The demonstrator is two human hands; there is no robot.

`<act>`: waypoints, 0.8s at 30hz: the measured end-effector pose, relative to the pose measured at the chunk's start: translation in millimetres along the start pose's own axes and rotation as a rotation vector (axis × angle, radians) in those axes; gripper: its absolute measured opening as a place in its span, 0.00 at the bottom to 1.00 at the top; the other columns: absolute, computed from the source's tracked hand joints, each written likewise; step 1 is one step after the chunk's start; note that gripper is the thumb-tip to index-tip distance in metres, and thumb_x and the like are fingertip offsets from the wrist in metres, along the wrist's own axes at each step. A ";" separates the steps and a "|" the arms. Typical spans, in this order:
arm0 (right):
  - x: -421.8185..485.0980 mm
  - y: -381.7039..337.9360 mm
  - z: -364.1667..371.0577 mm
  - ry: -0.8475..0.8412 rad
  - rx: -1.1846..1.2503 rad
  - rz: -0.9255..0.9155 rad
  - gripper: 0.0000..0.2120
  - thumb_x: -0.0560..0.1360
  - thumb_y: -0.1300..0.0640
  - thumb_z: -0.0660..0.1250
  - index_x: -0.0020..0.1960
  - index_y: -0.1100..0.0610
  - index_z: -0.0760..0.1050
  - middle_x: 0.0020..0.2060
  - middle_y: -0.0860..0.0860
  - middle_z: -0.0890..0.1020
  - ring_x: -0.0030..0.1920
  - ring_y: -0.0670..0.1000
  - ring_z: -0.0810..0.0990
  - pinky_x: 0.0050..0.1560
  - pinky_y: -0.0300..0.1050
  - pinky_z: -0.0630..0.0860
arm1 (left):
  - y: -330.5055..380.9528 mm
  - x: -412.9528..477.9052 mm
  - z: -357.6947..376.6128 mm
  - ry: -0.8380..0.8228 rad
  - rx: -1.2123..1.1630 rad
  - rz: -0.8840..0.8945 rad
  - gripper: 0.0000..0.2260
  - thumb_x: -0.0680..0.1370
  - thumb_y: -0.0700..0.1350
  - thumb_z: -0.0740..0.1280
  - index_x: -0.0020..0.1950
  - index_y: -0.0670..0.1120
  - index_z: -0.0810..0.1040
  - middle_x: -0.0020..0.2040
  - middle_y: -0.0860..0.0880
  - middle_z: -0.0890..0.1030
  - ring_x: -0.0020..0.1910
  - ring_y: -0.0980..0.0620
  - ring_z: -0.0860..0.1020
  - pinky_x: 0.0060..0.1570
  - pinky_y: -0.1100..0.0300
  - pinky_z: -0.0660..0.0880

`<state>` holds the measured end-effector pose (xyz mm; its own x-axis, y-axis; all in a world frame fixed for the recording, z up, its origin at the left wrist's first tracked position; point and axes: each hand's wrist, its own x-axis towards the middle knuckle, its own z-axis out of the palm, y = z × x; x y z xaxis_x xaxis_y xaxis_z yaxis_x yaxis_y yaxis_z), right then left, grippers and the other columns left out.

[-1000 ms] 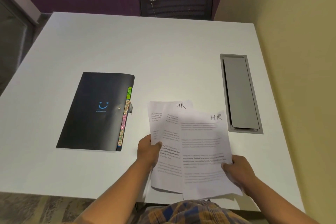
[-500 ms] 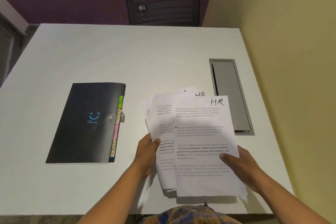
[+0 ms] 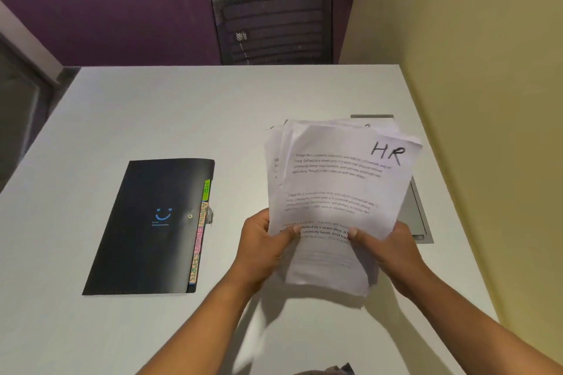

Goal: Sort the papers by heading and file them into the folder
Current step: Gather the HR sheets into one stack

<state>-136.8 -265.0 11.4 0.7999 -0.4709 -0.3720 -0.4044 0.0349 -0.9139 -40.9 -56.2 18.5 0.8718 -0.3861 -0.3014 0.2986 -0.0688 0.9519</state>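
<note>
At the bottom of the frame, two bare forearms rising toward centre right. Just above them, gripped from both sides: a loose stack of white printed paper sheets (image 3: 335, 186), thin and floppy, edges fanned unevenly, top sheet marked "HR" in black handwriting at its upper right corner. Apparently held clear of the table, long axis running up the frame, tilted slightly right. Left hand (image 3: 262, 240) closed on the stack's lower left edge, thumb across the print. Right hand (image 3: 384, 250) closed on the lower right edge, thumb likewise in front.

Left of the hands, well apart from the stack: a flat black plastic folder (image 3: 146, 222) with a small blue smiley, lying shut on the matte white table (image 3: 152, 116), long axis up the frame and leaning right. Along its right edge, facing the hands, a column of coloured index tabs (image 3: 201, 228), green "HR" uppermost. Nearer to the left hand than the right, so probably a leftward carry for filing, entering at the tabbed edge.

Behind the stack at right, partly hidden, a grey metal cable hatch (image 3: 422, 222) set into the tabletop. Farthest, at upper centre, a black mesh chair back (image 3: 271, 21) against a purple wall.
</note>
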 end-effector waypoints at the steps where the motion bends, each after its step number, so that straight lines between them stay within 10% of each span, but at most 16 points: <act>1: 0.9 -6.1 2.0 0.039 0.033 -0.026 0.10 0.70 0.61 0.77 0.49 0.51 0.83 0.45 0.47 0.88 0.46 0.46 0.87 0.46 0.42 0.81 | 4.9 0.8 0.3 0.029 0.044 0.070 0.11 0.75 0.32 0.71 0.50 0.47 0.85 0.47 0.50 0.87 0.48 0.50 0.85 0.49 0.57 0.82; 8: -0.2 -29.3 10.4 0.064 0.160 -0.189 0.18 0.70 0.66 0.75 0.52 0.48 0.77 0.39 0.39 0.86 0.42 0.35 0.84 0.39 0.26 0.76 | 24.7 2.9 4.1 0.076 0.178 0.343 0.17 0.73 0.32 0.74 0.51 0.53 0.81 0.41 0.74 0.81 0.45 0.75 0.79 0.46 0.79 0.72; 15: 10.5 -7.7 13.9 0.052 0.109 -0.157 0.15 0.70 0.63 0.77 0.55 0.52 0.80 0.47 0.49 0.87 0.49 0.46 0.86 0.56 0.48 0.81 | 1.8 14.8 4.7 0.096 0.081 0.251 0.14 0.73 0.38 0.76 0.49 0.56 0.83 0.46 0.59 0.86 0.49 0.59 0.84 0.49 0.64 0.79; 20: 18.1 -5.3 6.6 -0.007 0.098 -0.234 0.25 0.69 0.65 0.77 0.64 0.54 0.77 0.56 0.50 0.83 0.55 0.46 0.83 0.54 0.40 0.80 | -8.6 24.2 1.1 0.116 0.099 0.235 0.12 0.73 0.40 0.76 0.46 0.59 0.82 0.43 0.62 0.86 0.46 0.61 0.84 0.48 0.63 0.81; 24: 25.7 7.5 5.9 -0.061 -0.006 -0.168 0.20 0.69 0.65 0.77 0.52 0.43 0.80 0.45 0.45 0.85 0.52 0.45 0.83 0.47 0.33 0.79 | -27.2 32.8 0.6 0.066 0.213 0.191 0.13 0.74 0.43 0.75 0.49 0.62 0.80 0.44 0.64 0.85 0.47 0.65 0.82 0.49 0.65 0.79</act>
<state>-116.7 -271.6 -6.0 0.8817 -0.4156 -0.2234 -0.2652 -0.0449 -0.9632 -20.7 -67.5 -17.2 0.9298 -0.3506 -0.1119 0.0443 -0.1952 0.9798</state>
